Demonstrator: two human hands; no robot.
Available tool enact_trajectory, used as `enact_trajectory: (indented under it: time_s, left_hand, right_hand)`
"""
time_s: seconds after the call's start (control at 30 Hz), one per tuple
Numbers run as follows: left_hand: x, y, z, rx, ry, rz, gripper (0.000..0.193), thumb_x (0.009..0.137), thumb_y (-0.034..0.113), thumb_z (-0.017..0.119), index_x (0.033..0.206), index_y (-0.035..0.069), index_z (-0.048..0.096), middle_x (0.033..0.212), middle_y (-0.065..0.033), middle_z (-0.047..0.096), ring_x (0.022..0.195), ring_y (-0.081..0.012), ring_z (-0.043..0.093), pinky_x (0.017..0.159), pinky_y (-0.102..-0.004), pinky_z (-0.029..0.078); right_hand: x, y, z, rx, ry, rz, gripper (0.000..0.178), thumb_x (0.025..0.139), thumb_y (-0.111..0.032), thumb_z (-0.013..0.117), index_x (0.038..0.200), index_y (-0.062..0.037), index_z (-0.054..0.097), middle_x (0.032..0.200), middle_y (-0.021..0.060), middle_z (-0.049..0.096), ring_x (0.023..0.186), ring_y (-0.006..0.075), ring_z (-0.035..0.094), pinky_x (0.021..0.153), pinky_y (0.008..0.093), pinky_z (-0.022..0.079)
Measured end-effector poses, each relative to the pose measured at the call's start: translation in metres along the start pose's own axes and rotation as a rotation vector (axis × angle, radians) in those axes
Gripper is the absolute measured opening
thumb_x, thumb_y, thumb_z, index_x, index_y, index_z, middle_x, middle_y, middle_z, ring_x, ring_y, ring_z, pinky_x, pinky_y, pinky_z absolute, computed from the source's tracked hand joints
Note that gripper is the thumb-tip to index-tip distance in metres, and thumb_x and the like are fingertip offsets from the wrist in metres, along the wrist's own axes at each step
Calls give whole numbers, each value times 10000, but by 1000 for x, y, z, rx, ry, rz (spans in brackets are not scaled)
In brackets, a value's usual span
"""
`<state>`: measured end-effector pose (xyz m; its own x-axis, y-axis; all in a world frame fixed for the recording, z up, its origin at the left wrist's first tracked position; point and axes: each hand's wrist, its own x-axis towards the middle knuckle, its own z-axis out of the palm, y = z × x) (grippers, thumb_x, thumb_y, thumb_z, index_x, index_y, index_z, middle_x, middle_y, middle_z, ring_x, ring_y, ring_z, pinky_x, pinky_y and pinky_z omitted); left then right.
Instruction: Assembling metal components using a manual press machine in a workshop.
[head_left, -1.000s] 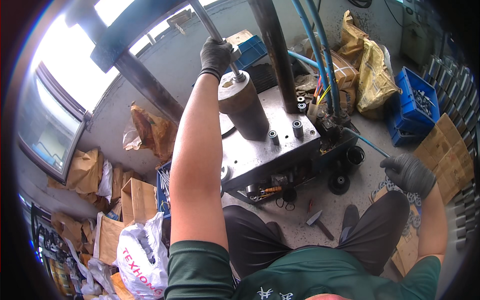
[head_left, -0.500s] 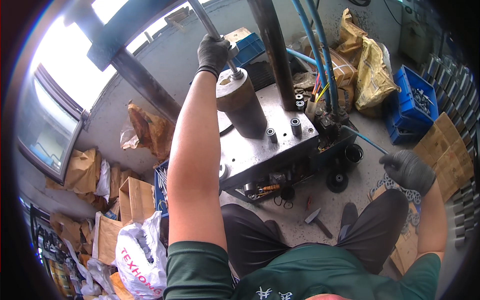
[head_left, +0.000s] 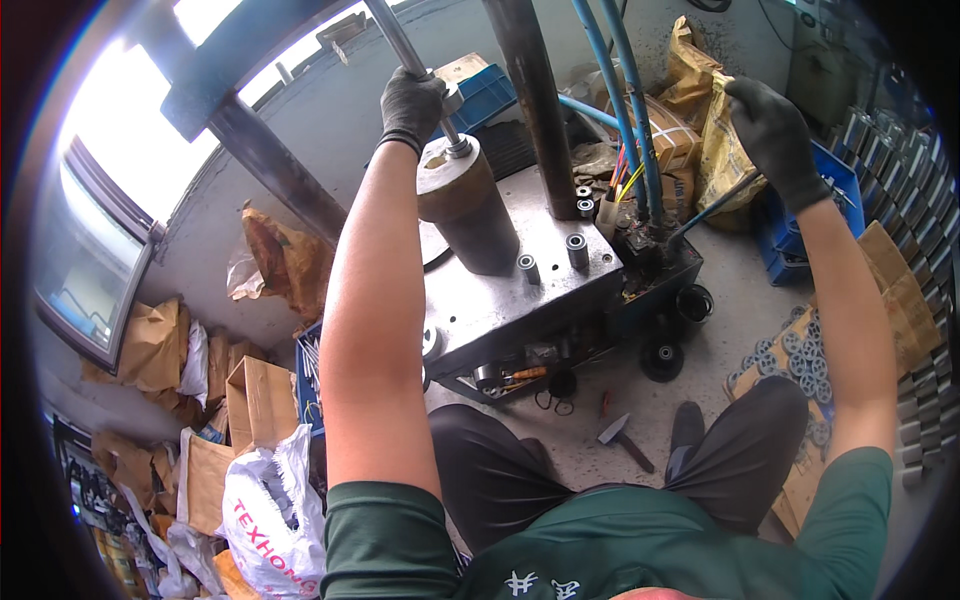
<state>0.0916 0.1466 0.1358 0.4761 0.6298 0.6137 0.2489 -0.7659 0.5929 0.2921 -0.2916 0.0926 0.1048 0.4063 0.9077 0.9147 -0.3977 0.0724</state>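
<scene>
My left hand [head_left: 411, 105], in a dark grey glove, is closed around a steel rod [head_left: 395, 35] beside a metal collar [head_left: 453, 97]. Below it, the rod's lower end reaches the top of a thick metal cylinder [head_left: 470, 215] standing on a steel press table [head_left: 480, 310]. At the right my gloved right hand [head_left: 775, 140] is raised and closed on the outer end of a pump lever [head_left: 712, 208]. That lever slopes up from the pump base [head_left: 650, 245]; its tip is hidden by the hand. Small bushings [head_left: 577, 251] stand on the table's right part.
Blue hoses [head_left: 630, 90] and a dark post [head_left: 530, 100] rise behind the table. A hammer [head_left: 628, 443] lies on the floor near my feet. Blue crates [head_left: 785, 235], stacked metal parts [head_left: 910, 200] and flat rings [head_left: 800, 360] are at the right. Cardboard and bags [head_left: 275, 510] crowd the left.
My right hand has swung upward with the lever, which sloped down to the right before and now points up. My left hand keeps its hold on the rod.
</scene>
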Motion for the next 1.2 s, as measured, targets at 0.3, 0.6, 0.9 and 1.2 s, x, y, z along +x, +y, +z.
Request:
enact_trajectory:
  time_s: [0.3, 0.6, 0.9, 1.2]
  left_hand:
    - [-24, -9, 5, -63, 155, 123, 238, 898, 204, 695, 1024, 7, 649, 867, -162, 732, 848, -319, 745, 769, -425, 580]
    - [-148, -8, 10, -228, 217, 790, 362, 819, 61, 732, 1168, 94, 645, 1266, -156, 627, 1264, -366, 563, 1074, -468, 470]
    - [-321, -6, 27, -894, 392, 263, 383, 960, 182, 769, 1265, 38, 588, 1223, -135, 647, 1149, -267, 643, 1032, -432, 517]
    - [-341, -41, 30, -1623, -219, -1042, 430, 924, 238, 607, 1255, -29, 546, 1060, -170, 687, 928, -272, 709, 822, -362, 607]
  right_hand:
    - [22, -7, 14, -99, -259, 281, 223, 915, -197, 657, 1105, -121, 746, 1011, 202, 742, 954, 395, 724, 854, 451, 589]
    - [-19, -11, -34, -149, -311, 259, 204, 908, -145, 650, 1086, -88, 730, 981, 220, 732, 939, 394, 716, 841, 473, 578]
    - [-101, -81, -97, 116, -213, 44, 149, 906, 5, 663, 1053, -26, 662, 886, 178, 679, 812, 377, 685, 720, 442, 557]
    - [-211, -202, -52, 576, -366, 227, 280, 842, 13, 695, 1116, -35, 714, 1004, 155, 708, 927, 332, 696, 807, 424, 556]
